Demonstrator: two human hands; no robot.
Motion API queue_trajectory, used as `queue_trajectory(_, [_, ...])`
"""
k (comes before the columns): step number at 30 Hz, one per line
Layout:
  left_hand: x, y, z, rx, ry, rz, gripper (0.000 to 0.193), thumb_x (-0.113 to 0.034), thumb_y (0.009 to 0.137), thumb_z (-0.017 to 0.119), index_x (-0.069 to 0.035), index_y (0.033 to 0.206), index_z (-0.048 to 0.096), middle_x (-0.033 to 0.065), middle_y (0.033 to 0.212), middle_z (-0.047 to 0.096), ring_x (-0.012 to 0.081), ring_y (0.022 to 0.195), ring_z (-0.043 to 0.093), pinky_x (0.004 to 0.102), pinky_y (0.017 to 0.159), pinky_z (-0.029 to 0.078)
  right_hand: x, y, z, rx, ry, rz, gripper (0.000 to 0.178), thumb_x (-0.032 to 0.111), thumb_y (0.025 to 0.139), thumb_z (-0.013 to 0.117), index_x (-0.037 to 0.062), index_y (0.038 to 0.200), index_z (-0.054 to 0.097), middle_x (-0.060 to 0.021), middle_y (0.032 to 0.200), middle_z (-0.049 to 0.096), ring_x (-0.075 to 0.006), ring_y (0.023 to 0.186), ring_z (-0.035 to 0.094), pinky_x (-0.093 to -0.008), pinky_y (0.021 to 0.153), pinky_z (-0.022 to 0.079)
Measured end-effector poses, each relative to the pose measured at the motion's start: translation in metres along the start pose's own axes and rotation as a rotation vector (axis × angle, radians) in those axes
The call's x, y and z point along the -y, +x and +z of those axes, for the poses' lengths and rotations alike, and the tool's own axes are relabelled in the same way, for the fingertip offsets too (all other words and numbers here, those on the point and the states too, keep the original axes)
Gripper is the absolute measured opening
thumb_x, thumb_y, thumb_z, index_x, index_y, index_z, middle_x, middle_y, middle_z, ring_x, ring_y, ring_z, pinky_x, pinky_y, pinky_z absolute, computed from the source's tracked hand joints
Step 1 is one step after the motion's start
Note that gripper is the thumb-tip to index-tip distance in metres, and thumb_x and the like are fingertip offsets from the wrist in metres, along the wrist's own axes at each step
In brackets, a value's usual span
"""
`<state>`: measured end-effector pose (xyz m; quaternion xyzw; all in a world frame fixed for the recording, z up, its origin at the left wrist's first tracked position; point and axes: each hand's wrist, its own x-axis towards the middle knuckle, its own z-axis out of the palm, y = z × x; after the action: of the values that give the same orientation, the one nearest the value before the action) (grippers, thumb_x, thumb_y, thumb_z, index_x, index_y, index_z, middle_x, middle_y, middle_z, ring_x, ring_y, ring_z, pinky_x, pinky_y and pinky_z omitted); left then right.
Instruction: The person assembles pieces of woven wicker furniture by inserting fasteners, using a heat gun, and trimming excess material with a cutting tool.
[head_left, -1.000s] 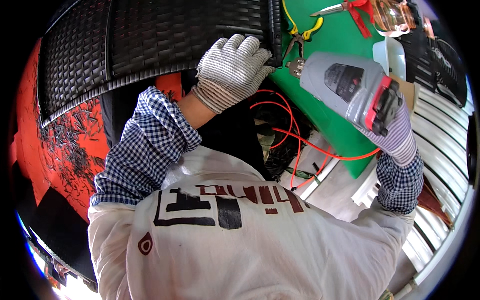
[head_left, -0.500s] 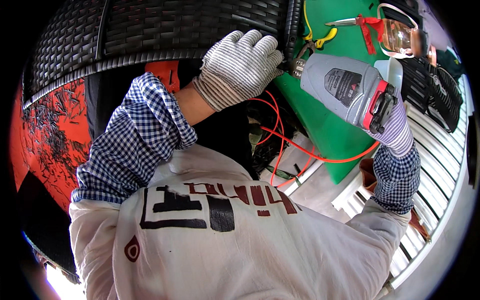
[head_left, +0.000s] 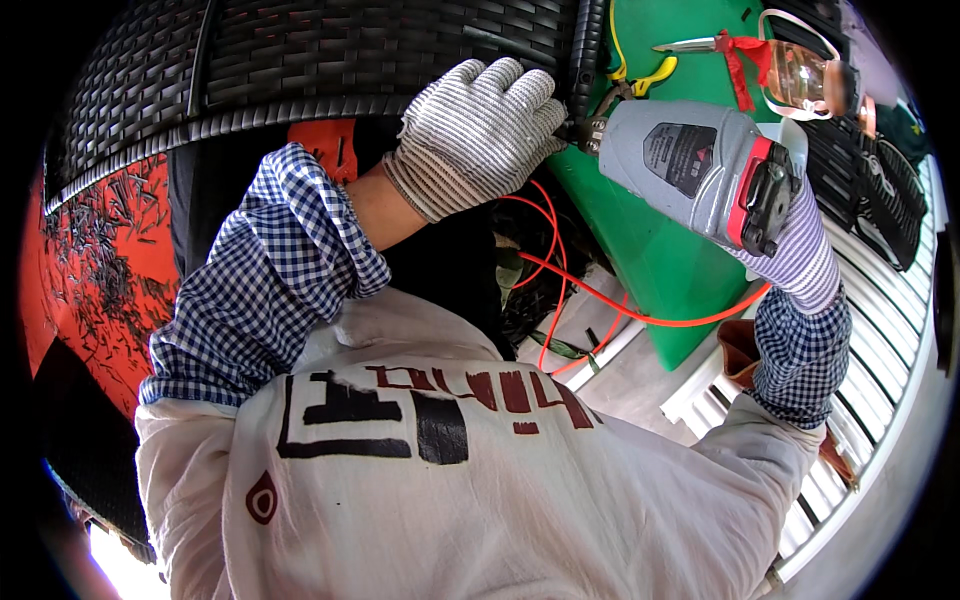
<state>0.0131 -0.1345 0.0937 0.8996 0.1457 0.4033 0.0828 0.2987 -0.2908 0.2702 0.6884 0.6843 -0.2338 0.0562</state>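
Observation:
A black woven wicker panel [head_left: 340,60] with a wrapped rim reaches across the top left. My left hand [head_left: 482,135], in a striped knit glove, is closed over the panel's near edge by its right corner; its fingertips are partly hidden. My right hand [head_left: 800,250], gloved too, grips a grey air-powered staple gun [head_left: 670,160] from behind and below, its fingers mostly hidden by the tool. The gun's metal nose [head_left: 592,135] points left at the panel's corner, right beside my left fingers.
On the green surface [head_left: 640,250] lie yellow-handled pliers [head_left: 640,82], a blade with red cloth [head_left: 700,45] and a jar of amber liquid [head_left: 797,75]. A red-orange hose [head_left: 680,321] loops below the gun. Black scraps litter red material [head_left: 100,270] at left; a white slatted bench [head_left: 870,330] stands right.
The rear of the gun and my right hand have shifted slightly right, while the nose stays by the panel's corner. My left hand has hardly moved.

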Motion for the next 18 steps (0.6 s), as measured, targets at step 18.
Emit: queue_trajectory(18, [-0.0017, -0.0017, 0.0017, 0.027, -0.007, -0.022, 0.033, -0.037, 0.082, 0.081, -0.011, 0.103, 0.081, 0.0118, 0.102, 0.074, 0.0304, 0.093, 0.072, 0.0431, 0.079, 0.06, 0.0, 0.0047, -0.0063, 0.036, 0.015, 0.013, 0.064, 0.026, 0.079, 0.089, 0.0017, 0.13, 0.06, -0.0138, 0.121, 0.07, -0.0243, 0.11, 0.071, -0.037, 0.098, 0.057])
